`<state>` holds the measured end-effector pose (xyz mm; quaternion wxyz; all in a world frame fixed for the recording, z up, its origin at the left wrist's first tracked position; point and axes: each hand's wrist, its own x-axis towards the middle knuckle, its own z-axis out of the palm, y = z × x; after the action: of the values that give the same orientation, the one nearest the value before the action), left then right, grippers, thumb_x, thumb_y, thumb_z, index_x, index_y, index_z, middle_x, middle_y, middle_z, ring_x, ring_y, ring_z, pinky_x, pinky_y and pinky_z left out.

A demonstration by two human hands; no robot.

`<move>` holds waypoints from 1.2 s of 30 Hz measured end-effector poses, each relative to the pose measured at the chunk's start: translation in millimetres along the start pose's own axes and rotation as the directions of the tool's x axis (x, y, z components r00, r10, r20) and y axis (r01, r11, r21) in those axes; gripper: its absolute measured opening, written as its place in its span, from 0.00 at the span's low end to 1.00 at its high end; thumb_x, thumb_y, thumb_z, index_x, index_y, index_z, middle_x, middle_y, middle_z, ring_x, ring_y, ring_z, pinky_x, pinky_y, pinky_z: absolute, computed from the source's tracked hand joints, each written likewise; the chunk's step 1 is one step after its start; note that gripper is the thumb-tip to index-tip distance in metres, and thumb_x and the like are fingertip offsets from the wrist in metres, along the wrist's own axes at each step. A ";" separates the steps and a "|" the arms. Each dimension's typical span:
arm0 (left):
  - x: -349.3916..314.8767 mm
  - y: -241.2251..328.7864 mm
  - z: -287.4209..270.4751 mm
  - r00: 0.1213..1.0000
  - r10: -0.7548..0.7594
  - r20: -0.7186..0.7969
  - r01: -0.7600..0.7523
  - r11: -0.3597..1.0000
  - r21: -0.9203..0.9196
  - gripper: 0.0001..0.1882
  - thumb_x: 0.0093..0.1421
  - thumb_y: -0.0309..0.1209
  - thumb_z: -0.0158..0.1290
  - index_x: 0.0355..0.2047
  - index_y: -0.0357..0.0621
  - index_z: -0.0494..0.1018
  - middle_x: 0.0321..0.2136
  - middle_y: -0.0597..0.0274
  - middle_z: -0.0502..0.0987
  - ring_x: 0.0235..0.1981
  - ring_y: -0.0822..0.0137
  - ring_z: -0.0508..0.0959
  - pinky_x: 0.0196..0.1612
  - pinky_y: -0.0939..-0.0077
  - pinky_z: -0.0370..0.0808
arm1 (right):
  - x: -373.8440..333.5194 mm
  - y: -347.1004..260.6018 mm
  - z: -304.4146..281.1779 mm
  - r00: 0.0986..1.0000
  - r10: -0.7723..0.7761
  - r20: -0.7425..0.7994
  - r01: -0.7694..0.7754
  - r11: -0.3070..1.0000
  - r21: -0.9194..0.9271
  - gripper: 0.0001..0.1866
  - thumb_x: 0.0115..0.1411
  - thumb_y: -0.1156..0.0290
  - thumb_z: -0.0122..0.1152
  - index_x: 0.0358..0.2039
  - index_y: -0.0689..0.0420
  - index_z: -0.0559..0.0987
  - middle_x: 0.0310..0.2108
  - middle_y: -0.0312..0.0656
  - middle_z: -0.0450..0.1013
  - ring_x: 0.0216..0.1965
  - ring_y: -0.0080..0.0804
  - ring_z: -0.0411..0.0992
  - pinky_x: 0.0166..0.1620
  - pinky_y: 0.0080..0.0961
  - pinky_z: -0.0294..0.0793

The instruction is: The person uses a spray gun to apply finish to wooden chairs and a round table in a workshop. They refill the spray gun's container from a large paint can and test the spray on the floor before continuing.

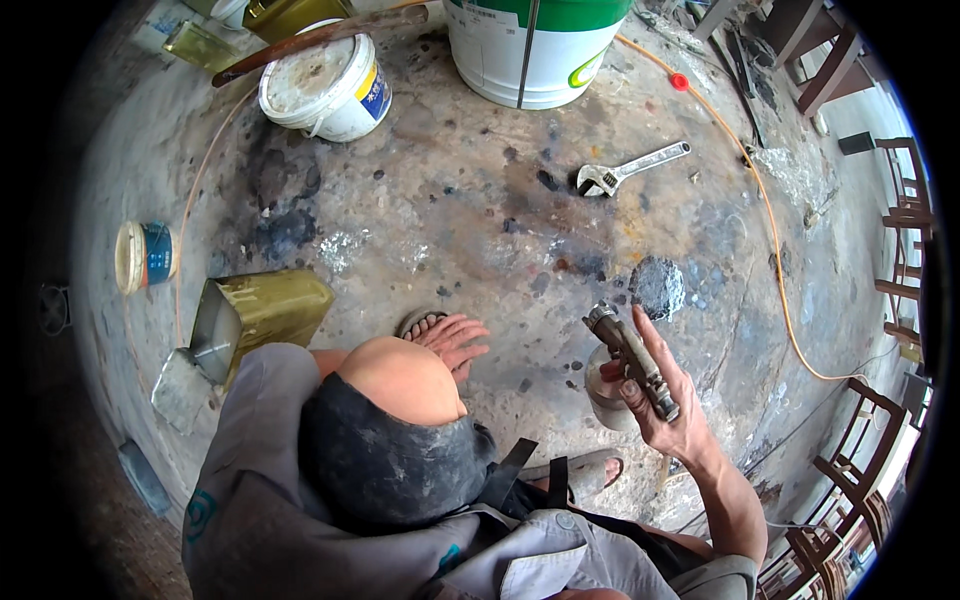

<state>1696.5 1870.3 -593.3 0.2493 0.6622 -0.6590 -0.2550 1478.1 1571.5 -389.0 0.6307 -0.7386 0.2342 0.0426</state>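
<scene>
My right hand (681, 418) grips a metal spray gun (634, 358), its thumb against the gun and its forefinger stretched out alongside. A pale cup (607, 392) is partly hidden below the gun. My left hand (453, 340) hangs past my bent knee with its fingers apart and nothing in them, over my sandalled foot. Farther off on the stained floor, an adjustable wrench (632, 170) lies with its jaw toward the left. To the left of my knee, a gold-coloured square tin (278, 308) lies on its side with its cut end folded out.
A lidded white bucket (352, 98) with a wooden stick (318, 42) across it stands at the far left, beside a big green-and-white bucket (490, 60). A small tub (146, 256) sits at the left. An orange hose (760, 185) curves down the right, near wooden chair frames (868, 440).
</scene>
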 end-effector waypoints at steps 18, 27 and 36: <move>14.6 6.1 -3.7 0.997 0.013 0.082 -0.012 1.000 -0.013 0.25 0.52 0.28 0.53 0.52 0.39 0.77 0.60 0.44 0.70 0.64 0.41 0.67 0.69 0.43 0.60 | -24.4 72.4 -100.3 0.765 0.159 -0.624 -0.103 0.987 0.125 0.24 0.73 0.62 0.56 0.65 0.56 0.69 0.29 0.31 0.71 0.28 0.18 0.69 0.31 0.20 0.70; 10.5 4.1 -6.1 0.990 -0.022 0.139 0.019 1.000 0.021 0.23 0.55 0.30 0.52 0.53 0.41 0.77 0.61 0.48 0.69 0.66 0.45 0.65 0.70 0.44 0.59 | -27.7 64.7 -93.5 0.857 0.315 -0.407 -0.173 0.921 0.349 0.28 0.74 0.61 0.56 0.70 0.53 0.66 0.27 0.31 0.72 0.28 0.16 0.68 0.29 0.18 0.69; 15.7 6.7 -5.5 0.993 0.009 0.117 -0.009 1.000 0.002 0.23 0.52 0.27 0.52 0.51 0.38 0.77 0.59 0.43 0.71 0.64 0.41 0.67 0.68 0.42 0.61 | -27.4 87.4 -95.3 0.801 0.087 -0.593 -0.021 0.993 0.118 0.24 0.72 0.66 0.58 0.66 0.57 0.69 0.36 0.33 0.74 0.34 0.16 0.69 0.38 0.17 0.72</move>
<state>1695.2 1854.6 -584.8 0.2107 0.6434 -0.6758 -0.2915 1396.7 1480.5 -439.8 0.5616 -0.6732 0.4436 -0.1863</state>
